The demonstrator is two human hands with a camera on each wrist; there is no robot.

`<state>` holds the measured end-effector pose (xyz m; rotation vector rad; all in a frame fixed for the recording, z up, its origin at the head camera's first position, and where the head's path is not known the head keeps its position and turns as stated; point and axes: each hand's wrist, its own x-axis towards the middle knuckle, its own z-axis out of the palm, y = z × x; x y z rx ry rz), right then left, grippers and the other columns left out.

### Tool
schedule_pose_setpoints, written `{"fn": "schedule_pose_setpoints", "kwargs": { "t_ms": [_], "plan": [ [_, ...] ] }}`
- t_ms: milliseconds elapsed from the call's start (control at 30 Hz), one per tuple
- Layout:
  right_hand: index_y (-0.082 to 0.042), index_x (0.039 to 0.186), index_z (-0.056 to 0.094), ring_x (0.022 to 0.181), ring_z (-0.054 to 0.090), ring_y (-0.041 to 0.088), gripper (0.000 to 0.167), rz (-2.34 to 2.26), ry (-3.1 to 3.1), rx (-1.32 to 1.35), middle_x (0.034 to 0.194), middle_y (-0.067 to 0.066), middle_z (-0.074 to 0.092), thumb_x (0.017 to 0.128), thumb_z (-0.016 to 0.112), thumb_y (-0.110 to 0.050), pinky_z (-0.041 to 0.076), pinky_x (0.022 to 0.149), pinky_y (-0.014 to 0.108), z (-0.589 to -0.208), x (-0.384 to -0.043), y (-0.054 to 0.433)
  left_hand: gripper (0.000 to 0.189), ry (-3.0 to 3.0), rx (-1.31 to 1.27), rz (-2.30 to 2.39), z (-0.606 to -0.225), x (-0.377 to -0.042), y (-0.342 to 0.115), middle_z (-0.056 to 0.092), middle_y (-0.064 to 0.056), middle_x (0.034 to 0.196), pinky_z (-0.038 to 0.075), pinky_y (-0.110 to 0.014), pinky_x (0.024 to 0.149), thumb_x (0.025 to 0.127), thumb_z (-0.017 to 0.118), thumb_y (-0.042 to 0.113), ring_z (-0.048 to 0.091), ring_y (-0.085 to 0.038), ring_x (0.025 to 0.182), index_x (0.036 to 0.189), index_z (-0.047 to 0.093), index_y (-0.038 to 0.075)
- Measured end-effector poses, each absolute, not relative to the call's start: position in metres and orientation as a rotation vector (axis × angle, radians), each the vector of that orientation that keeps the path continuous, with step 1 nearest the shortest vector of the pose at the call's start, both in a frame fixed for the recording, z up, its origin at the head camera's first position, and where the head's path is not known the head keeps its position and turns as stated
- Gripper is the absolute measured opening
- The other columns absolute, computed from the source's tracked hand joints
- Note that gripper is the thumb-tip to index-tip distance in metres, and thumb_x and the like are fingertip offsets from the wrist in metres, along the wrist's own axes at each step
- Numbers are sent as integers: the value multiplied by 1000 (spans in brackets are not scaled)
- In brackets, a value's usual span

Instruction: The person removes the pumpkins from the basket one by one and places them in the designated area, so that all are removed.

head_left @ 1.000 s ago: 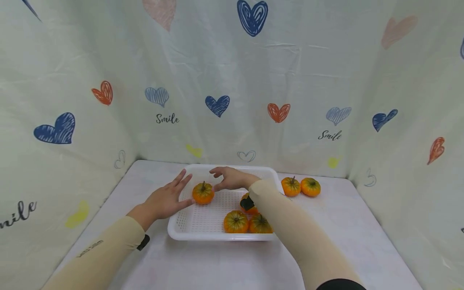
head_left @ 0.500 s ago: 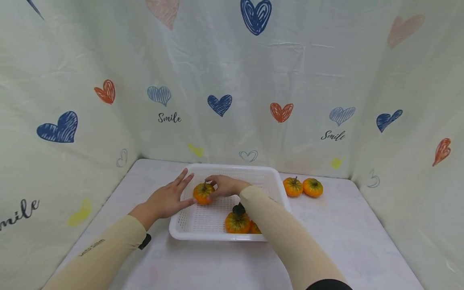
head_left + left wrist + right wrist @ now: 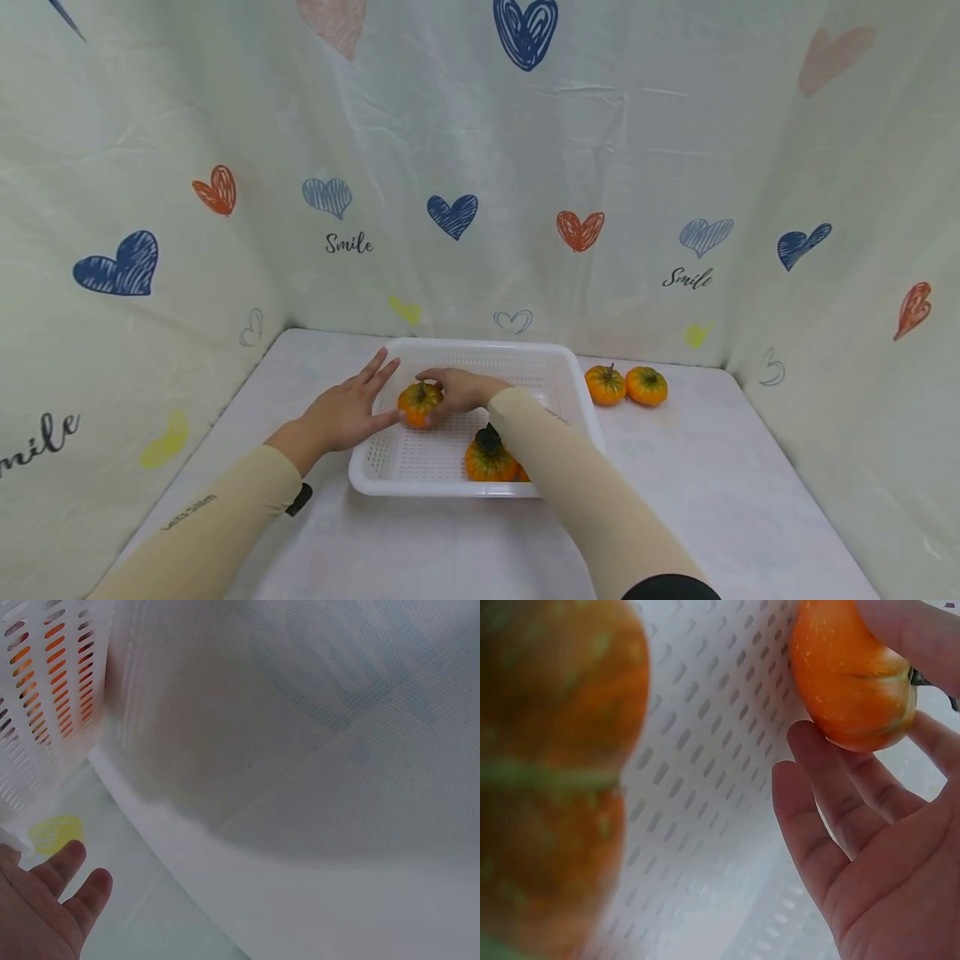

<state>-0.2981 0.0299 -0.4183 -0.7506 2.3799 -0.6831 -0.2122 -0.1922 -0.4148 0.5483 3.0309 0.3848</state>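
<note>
In the head view a small orange-green pumpkin [image 3: 414,403] sits in the left part of a white perforated plastic basket [image 3: 442,490]. My right hand [image 3: 463,390] holds this pumpkin from its right side. The right wrist view shows the thumb over the pumpkin [image 3: 847,682] and the fingers around its lower side, beside the dark stem. My left hand [image 3: 339,418] is at the basket's left rim with fingers spread, its thumb reaching toward the pumpkin. Outside the slotted basket wall [image 3: 56,697], two left fingers show straight in the left wrist view.
Another pumpkin [image 3: 487,462] lies at the basket's front, with one more mostly hidden behind the right sleeve [image 3: 585,492]. Two pumpkins [image 3: 605,385] [image 3: 647,387] sit on the white table [image 3: 720,467] right of the basket. A heart-printed curtain [image 3: 630,150] surrounds the table's back and sides.
My right hand has moved left and down onto the left pumpkin and taken hold of it. The right forearm now covers more of the front pumpkins. My left hand has stayed in place.
</note>
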Motion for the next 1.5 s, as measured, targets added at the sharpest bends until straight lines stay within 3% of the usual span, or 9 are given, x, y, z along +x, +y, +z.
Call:
{"fn": "schedule_pose_setpoints", "kwargs": {
  "t_ms": [233, 800, 1167, 1500],
  "plan": [
    [-23, 146, 50, 121, 53, 21, 73, -662, 2395, -778, 138, 5, 56, 82, 84, -31, 42, 105, 40, -420, -300, 29, 83, 3029, 559, 400, -411, -211, -192, 4, -13, 166, 42, -61, 100, 98, 51, 55, 40, -45, 136, 161, 17, 12],
    [-27, 146, 50, 127, 49, 20, 75, -628, 2417, -796, 143, 1, 52, 80, 85, -37, 38, 109, 45, -411, -302, 33, 84, 3025, 547, 400, -411, -211, -193, 4, -13, 166, 42, -61, 100, 98, 50, 57, 40, -44, 136, 161, 17, 13],
    [-26, 150, 45, 126, 49, 20, 77, -701, 2459, -786, 145, 1, 50, 83, 82, -36, 39, 108, 43, -378, -307, 78, 90, 3022, 494, 389, -412, -211, -190, 2, -11, 167, 40, -61, 102, 94, 46, 68, 38, -43, 138, 161, 15, 16],
    [-23, 151, 44, 118, 54, 23, 77, -739, 2491, -849, 138, 5, 53, 85, 82, -29, 48, 99, 39, -339, -302, 129, 86, 3033, 514, 414, -411, -208, -190, 5, -14, 166, 40, -61, 102, 97, 51, 59, 38, -44, 138, 161, 17, 13]
  ]
}}
